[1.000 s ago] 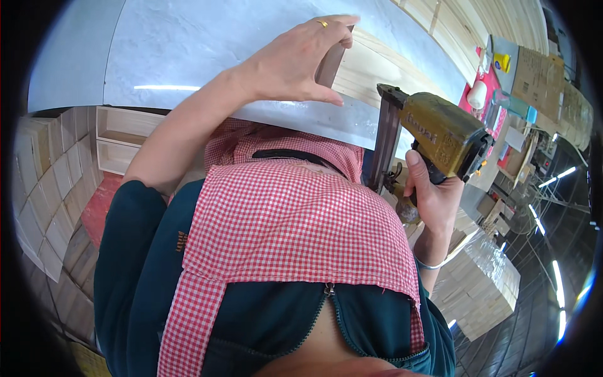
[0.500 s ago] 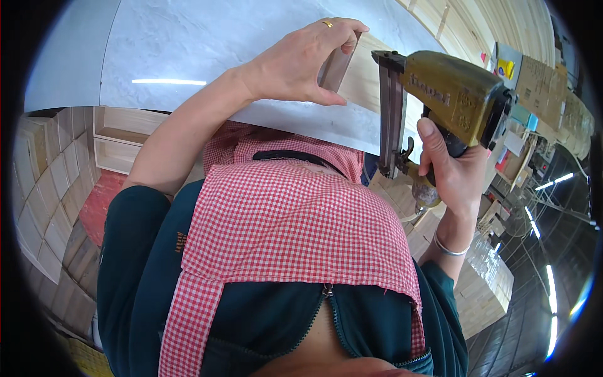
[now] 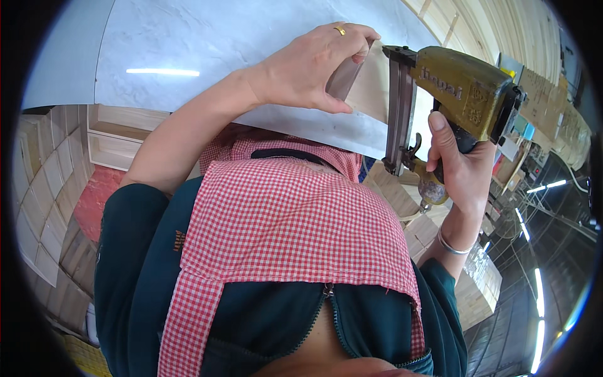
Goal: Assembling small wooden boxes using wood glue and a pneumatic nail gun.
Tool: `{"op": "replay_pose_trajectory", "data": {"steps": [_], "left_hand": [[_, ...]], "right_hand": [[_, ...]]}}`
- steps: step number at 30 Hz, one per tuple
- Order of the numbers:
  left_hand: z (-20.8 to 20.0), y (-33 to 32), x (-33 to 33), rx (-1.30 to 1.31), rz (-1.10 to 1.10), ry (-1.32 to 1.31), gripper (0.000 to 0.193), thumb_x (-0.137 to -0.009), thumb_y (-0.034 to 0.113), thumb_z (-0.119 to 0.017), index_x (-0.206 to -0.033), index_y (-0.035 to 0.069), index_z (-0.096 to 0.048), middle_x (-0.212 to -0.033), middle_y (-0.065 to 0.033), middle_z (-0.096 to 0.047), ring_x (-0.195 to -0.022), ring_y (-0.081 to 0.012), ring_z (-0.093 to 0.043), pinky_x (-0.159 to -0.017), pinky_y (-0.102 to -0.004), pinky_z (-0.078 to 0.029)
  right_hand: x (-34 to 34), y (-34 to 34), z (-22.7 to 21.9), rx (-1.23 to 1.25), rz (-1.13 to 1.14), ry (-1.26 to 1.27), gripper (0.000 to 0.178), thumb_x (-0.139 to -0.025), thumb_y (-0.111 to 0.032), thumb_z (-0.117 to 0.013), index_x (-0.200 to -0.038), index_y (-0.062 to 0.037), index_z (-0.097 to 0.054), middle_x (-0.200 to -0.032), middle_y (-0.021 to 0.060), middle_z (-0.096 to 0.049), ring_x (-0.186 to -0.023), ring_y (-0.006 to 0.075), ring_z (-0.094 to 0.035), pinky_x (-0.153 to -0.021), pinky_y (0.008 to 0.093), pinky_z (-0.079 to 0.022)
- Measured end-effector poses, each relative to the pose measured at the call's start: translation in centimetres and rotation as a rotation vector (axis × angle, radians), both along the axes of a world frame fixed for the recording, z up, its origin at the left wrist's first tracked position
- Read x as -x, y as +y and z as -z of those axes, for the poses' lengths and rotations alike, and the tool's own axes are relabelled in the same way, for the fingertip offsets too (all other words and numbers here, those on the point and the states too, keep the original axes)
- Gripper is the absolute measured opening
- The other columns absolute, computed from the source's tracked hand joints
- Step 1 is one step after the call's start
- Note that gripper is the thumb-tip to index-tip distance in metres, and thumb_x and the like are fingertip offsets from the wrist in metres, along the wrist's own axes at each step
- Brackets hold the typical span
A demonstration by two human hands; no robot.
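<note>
My right hand is closed round the handle of a gold and black pneumatic nail gun. The gun's nose and long dark magazine face left, toward the wood. My left hand is curled over a wooden piece on the table, thumb on the near side and fingers on the far side. A darker inner wooden face shows between thumb and fingers. The nose of the gun is close to the right part of this piece; whether they touch I cannot tell.
The pale marbled tabletop lies under my hands. Long light wooden boards are piled at the far right. Open wooden boxes stand below the table at left, beside stacked wooden pieces. Cardboard is at the right.
Both hands have shifted slightly right in the picture, with the nail gun and the wooden piece. The grip of each hand looks the same.
</note>
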State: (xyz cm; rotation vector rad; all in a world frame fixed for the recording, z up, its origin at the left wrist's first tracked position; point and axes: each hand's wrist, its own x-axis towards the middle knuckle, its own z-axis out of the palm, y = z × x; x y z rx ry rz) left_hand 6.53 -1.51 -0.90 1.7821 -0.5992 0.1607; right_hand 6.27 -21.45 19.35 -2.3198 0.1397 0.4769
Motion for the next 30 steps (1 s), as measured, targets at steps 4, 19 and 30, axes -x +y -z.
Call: {"op": "replay_pose_trajectory", "data": {"steps": [4, 19, 30], "left_hand": [[0.1, 0.1, 0.0, -0.002, 0.000, -0.007, 0.066, -0.057, 0.021, -0.092, -0.102, 0.014, -0.045, -0.135, -0.0057, -0.056, -0.114, -0.0272, -0.056, -0.102, -0.0400, -0.048], [-0.2, -0.2, -0.3, -0.014, 0.006, -0.038, 0.069, -0.056, 0.024, -0.094, -0.104, 0.014, -0.046, -0.135, -0.0049, -0.055, -0.118, -0.0267, -0.053, -0.105, -0.0399, -0.047], [-0.2, 0.4, 0.1, -0.043, 0.006, 0.048, 0.076, -0.058, 0.025, -0.093, -0.117, 0.015, -0.046, -0.131, -0.0013, -0.057, -0.113, -0.0231, -0.056, -0.110, -0.0388, -0.044]], "right_hand": [[-0.2, 0.0, 0.0, 0.043, 0.016, 0.007, 0.022, -0.094, -0.016, -0.075, -0.103, 0.0006, -0.065, -0.061, 0.0033, -0.060, -0.042, 0.0100, -0.051, -0.039, 0.0207, -0.042], [-0.4, -0.3, -0.3, 0.054, 0.047, 0.026, 0.024, -0.094, -0.019, -0.076, -0.102, 0.0006, -0.064, -0.057, 0.0031, -0.058, -0.041, 0.0099, -0.051, -0.038, 0.0210, -0.042], [1.7, 0.1, -0.9, 0.035, 0.083, 0.031, 0.027, -0.089, -0.017, -0.080, -0.103, 0.0023, -0.066, -0.064, 0.0040, -0.062, -0.045, 0.0101, -0.053, -0.040, 0.0211, -0.041]]}}
